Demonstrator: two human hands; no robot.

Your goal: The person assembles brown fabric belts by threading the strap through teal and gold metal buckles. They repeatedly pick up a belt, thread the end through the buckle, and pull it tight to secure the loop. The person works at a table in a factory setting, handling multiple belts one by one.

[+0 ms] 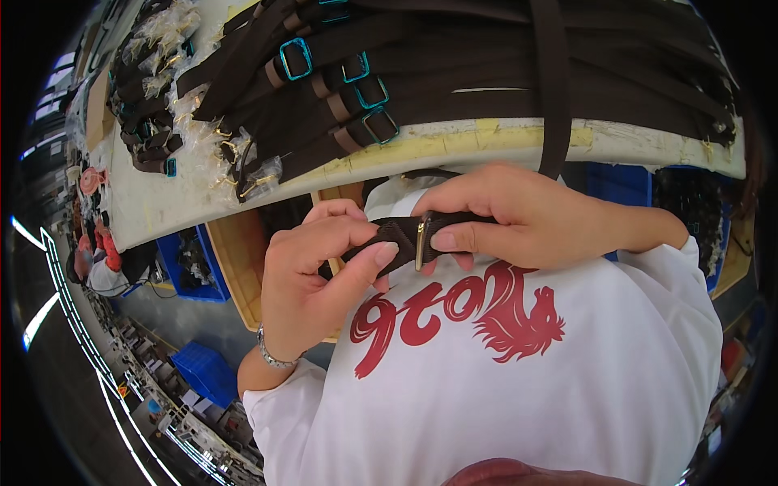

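Observation:
My left hand (pixel 320 251), with a silver band at its wrist, pinches a dark brown strap (pixel 395 232) between thumb and fingers. From the other side my right hand (pixel 519 217) grips the same strap, thumb beside a narrow gold-coloured buckle (pixel 421 241). The buckle is seen edge-on, between the two hands. One length of dark strap (pixel 556 89) hangs over the table's near edge just beyond my right hand; whether it joins the held one I cannot tell. Both hands are in front of my white shirt, short of the table.
Dark straps (pixel 454 61) lie piled across the pale worktable (pixel 454 138), several with teal-looking buckles (pixel 379 125). At its left are more bundled straps and clear plastic wrap (pixel 166 36). Below stand blue crates (pixel 212 271) and a wooden box (pixel 241 275). Another person (pixel 109 271) sits at far left.

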